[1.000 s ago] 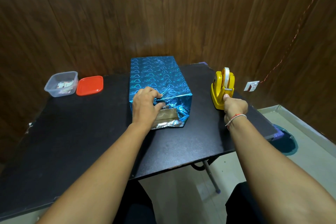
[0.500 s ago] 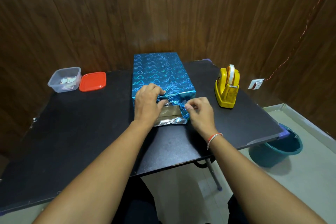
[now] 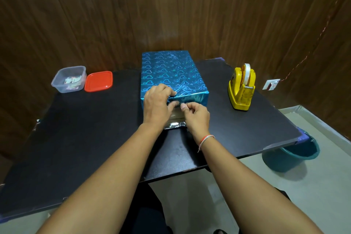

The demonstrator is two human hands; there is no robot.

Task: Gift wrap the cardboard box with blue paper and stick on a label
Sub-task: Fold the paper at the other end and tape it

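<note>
Blue heart-print paper covered the box top & sides; box sat mid-table, long axis running away from the person. Near end not closed: silver underside of a flap lay flat on the table w/ a strip of bare cardboard showing above it. Left hand rested on the near top edge, fingers curled over the folded paper, thumb pressing the end face. Right hand sat just beside it at the end face, fingers curled, thumb & forefinger pinched together, prob. on a bit of tape, too small to confirm. Yellow tape dispenser stood right of the box, apart. Clear tub w/ small labels & red lid sat far left, touching. Teal bucket on floor, right.
</note>
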